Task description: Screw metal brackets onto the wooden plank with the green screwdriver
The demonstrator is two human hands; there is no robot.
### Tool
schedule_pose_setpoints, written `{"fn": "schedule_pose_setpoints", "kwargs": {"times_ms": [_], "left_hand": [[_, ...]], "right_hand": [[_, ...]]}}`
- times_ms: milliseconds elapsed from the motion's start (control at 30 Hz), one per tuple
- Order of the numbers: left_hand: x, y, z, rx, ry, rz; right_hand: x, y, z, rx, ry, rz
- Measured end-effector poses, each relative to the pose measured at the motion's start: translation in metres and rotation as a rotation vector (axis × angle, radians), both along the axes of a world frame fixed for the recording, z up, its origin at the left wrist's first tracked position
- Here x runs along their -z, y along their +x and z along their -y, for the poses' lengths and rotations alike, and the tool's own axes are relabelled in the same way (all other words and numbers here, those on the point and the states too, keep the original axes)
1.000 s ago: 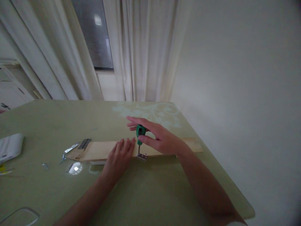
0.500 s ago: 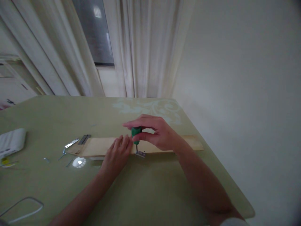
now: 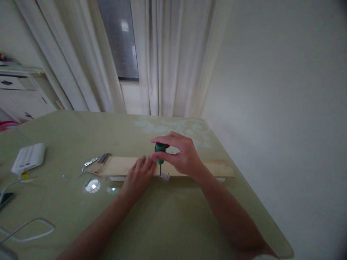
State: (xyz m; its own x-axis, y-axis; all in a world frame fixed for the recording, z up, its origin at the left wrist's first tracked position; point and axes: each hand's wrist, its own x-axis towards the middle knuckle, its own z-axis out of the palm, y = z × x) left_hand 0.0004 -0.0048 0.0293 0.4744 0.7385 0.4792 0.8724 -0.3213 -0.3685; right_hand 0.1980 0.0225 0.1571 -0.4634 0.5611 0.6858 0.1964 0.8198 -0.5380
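Observation:
A pale wooden board [image 3: 119,165] lies lengthwise across the table. My left hand [image 3: 139,177] rests on its upper face, fingers stretched forward and holding nothing. Beside it, my right hand [image 3: 179,151] pinches the green handle of a short screwdriver [image 3: 160,148] between thumb and fingers. The screwdriver is upright, its tip down at a small metal hinge [image 3: 164,177] on the board's near edge. Whether a screw sits under the tip is too small to tell. At the board's left end is a dark metal hinge [image 3: 104,158], with a shiny hinge [image 3: 91,161] close by.
Small screws [image 3: 65,177] lie left of the board. Further left are a white box-shaped device [image 3: 29,157] with a cable [image 3: 29,236] and a dark object [image 3: 7,199]. A white piece [image 3: 118,178] shows under the board. A wall [image 3: 271,126] borders the table's right side.
My right fingers have drawn in closer around the screwdriver handle, which stays upright over the hinge. The view has shifted left, showing more of the white device and the cabinet.

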Motion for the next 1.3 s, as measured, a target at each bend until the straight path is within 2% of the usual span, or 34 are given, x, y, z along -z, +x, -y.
{"fn": "schedule_pose_setpoints", "kwargs": {"times_ms": [67,100,267,333,467,533,667,733,867,900,1000,1100,1167,1300], "left_hand": [[0.001,0.000,0.000,-0.005,0.009,0.002],[0.001,0.000,-0.001,-0.009,0.012,0.006],[0.001,0.001,-0.001,0.006,0.017,0.019],[0.001,0.001,0.000,0.004,0.003,0.018],[-0.001,0.001,0.000,-0.014,-0.012,0.008],[0.000,0.001,0.000,-0.022,-0.023,0.006],[0.003,-0.001,-0.001,-0.007,-0.016,0.001],[0.004,-0.002,-0.001,-0.001,-0.009,0.000],[0.005,-0.001,-0.001,-0.001,-0.007,0.006],[0.004,-0.001,-0.001,-0.001,-0.002,0.008],[0.003,0.000,0.000,-0.005,0.017,0.013],[0.001,0.001,0.000,-0.001,0.015,0.021],[0.000,0.001,0.000,0.003,0.010,0.020],[0.001,0.001,0.000,-0.007,0.006,0.006]], "right_hand": [[0.003,-0.006,0.004,0.098,0.074,0.058],[0.001,-0.007,0.007,0.092,0.086,0.105],[-0.015,0.006,0.012,-0.175,-0.041,0.227],[-0.016,0.011,0.008,-0.196,-0.073,0.199],[-0.010,0.010,0.004,0.070,-0.018,0.129],[-0.008,0.008,0.005,0.103,-0.014,0.157],[-0.008,0.011,0.001,-0.145,-0.098,0.159],[-0.006,0.011,-0.004,-0.193,-0.097,0.083],[-0.002,0.006,-0.004,0.014,0.048,0.067],[-0.003,0.005,-0.002,0.027,0.059,0.092],[-0.009,0.004,0.006,-0.130,-0.008,0.147],[-0.012,0.006,0.007,-0.269,-0.116,0.102],[-0.012,0.006,0.008,-0.228,-0.132,0.046],[-0.008,0.001,0.014,-0.023,-0.055,0.022]]}}
